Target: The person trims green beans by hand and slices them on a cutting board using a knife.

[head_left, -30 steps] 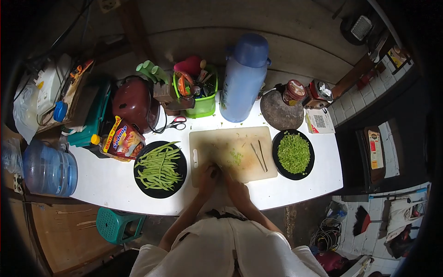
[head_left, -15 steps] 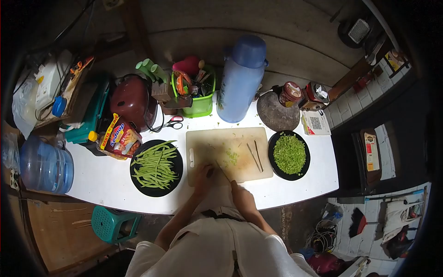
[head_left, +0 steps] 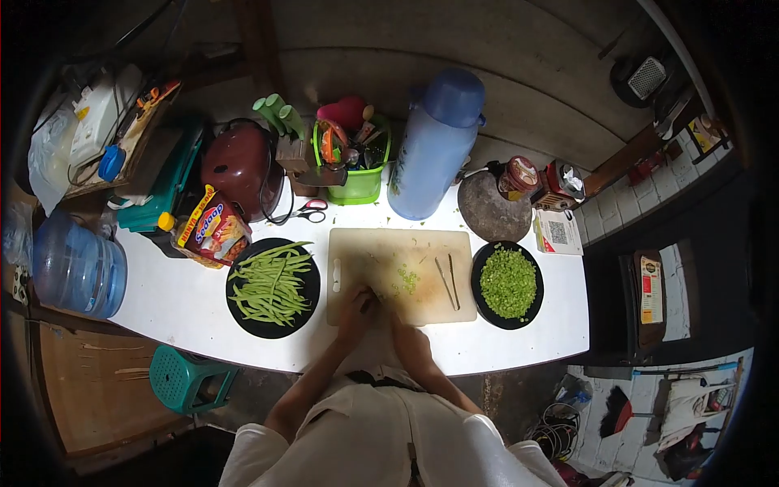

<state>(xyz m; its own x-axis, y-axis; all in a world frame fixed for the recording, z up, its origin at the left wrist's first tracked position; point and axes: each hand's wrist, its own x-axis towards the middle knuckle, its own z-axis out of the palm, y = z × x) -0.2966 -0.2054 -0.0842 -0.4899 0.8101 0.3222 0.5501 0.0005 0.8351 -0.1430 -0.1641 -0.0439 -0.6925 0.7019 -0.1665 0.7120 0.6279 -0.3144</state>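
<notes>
Green beans: whole, heaped on the left black plate, on the white surface.
Chopped green pieces: piled on the right black plate; a few scraps lie mid-board.
Left hand: curled low over the cutting board, at its near left; whether its grip has hold of anything, I cannot tell.
Right hand: at the board's near edge, grip apparently closed round a knife, blade indistinct.
Step in hand: probably slicing beans finely.
Next move: calls for left fingertips tucked clear of the blade.
</notes>
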